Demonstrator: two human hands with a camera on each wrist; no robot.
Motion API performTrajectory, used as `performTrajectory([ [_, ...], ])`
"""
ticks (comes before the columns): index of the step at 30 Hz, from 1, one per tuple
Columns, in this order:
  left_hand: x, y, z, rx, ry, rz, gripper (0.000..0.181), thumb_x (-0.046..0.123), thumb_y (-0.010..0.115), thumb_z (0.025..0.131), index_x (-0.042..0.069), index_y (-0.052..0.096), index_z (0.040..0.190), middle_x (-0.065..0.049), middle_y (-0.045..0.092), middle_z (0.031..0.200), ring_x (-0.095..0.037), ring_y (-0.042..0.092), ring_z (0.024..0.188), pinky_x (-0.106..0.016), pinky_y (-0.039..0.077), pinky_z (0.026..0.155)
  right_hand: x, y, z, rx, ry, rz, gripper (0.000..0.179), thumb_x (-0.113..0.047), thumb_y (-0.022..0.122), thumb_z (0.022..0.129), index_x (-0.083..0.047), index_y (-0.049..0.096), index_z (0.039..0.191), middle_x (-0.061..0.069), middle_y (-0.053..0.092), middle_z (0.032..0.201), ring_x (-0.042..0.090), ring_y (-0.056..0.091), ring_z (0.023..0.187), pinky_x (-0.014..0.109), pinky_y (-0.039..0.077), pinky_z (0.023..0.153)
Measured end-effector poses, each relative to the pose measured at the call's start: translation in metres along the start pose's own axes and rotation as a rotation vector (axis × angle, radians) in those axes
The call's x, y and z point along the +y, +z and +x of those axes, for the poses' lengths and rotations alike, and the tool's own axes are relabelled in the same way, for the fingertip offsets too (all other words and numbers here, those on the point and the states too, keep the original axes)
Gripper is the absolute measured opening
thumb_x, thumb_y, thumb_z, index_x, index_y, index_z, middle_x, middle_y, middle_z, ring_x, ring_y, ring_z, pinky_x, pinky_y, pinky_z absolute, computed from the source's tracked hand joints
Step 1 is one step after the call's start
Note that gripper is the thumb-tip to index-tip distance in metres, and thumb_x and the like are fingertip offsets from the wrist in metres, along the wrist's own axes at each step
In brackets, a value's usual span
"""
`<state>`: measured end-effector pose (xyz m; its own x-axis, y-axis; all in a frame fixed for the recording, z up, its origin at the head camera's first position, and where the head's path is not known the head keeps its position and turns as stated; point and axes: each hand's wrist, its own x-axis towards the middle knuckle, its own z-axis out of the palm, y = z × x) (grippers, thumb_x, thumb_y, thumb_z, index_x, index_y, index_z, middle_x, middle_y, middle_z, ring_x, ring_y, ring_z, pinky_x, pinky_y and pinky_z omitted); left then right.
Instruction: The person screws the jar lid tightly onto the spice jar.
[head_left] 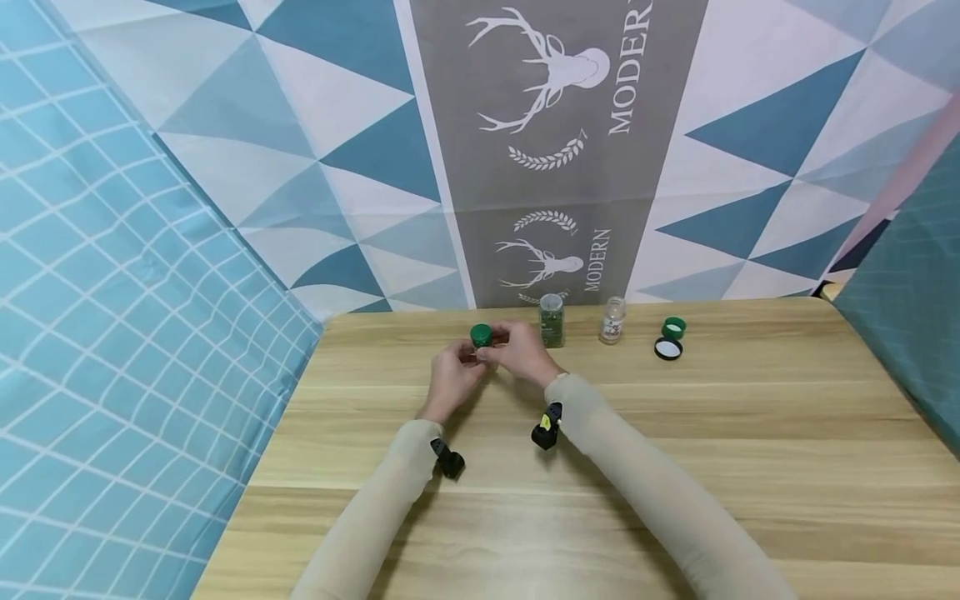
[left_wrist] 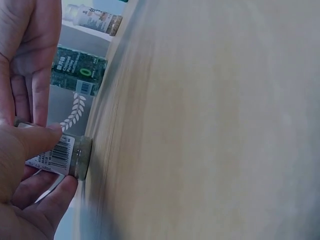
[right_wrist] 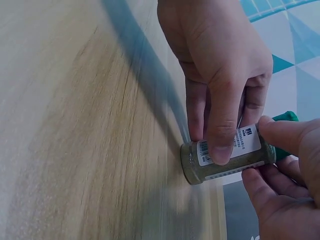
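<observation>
A small spice jar (right_wrist: 235, 162) with a barcode label, dark powdery contents and a green cap (head_left: 481, 335) stands near the table's back edge. My left hand (head_left: 452, 375) grips its body, thumb across the label, as the left wrist view also shows. From the other side, my right hand (head_left: 521, 354) holds the jar's upper end, thumb and fingers round it just below the cap. In the right wrist view the green cap (right_wrist: 287, 116) is partly hidden behind the right hand's fingers.
Right of my hands stands a square jar of green flakes (head_left: 552, 323), labelled parsley. Further right are a clear glass jar (head_left: 612, 321), a green cap (head_left: 674, 326) and a black cap (head_left: 667, 348). A patterned cloth wall (head_left: 360, 225) rises behind the wooden table (head_left: 675, 467).
</observation>
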<state>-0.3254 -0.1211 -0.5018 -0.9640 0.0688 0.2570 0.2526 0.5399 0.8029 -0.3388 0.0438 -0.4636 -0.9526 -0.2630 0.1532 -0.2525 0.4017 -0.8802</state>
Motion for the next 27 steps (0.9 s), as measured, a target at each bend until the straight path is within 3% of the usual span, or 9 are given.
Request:
performTrajectory([
  [9, -0.003, -0.002, 0.003, 0.01, -0.002, -0.041, 0.033, 0.011, 0.082, 0.089, -0.001, 0.07, 0.117, -0.019, 0.075, 0.113, -0.031, 0.074, 0.104, -0.036, 0.063, 0.09, -0.001, 0.003, 0.003, -0.008, 0.036, -0.051, 0.043, -0.021, 0.078, 0.094, -0.004, 0.066, 0.131, 0.012, 0.072, 0.123, 0.027, 0.068, 0.115, 0.04, 0.057, 0.099],
  [19, -0.004, -0.003, 0.009, 0.011, -0.013, -0.02, 0.036, 0.011, 0.08, 0.09, -0.003, 0.069, 0.121, -0.019, 0.075, 0.115, -0.03, 0.074, 0.106, -0.037, 0.062, 0.092, 0.001, 0.003, 0.009, -0.035, 0.042, 0.035, 0.043, -0.018, 0.075, 0.096, -0.002, 0.062, 0.134, 0.017, 0.068, 0.126, 0.032, 0.065, 0.118, 0.045, 0.055, 0.101],
  [27, -0.004, -0.003, 0.013, 0.023, -0.036, -0.038, 0.038, 0.006, 0.078, 0.091, -0.004, 0.066, 0.126, -0.021, 0.073, 0.119, -0.032, 0.073, 0.109, -0.038, 0.061, 0.094, 0.002, 0.009, 0.016, -0.016, 0.062, 0.046, 0.047, -0.018, 0.076, 0.095, -0.003, 0.06, 0.136, 0.015, 0.069, 0.126, 0.029, 0.066, 0.118, 0.041, 0.054, 0.105],
])
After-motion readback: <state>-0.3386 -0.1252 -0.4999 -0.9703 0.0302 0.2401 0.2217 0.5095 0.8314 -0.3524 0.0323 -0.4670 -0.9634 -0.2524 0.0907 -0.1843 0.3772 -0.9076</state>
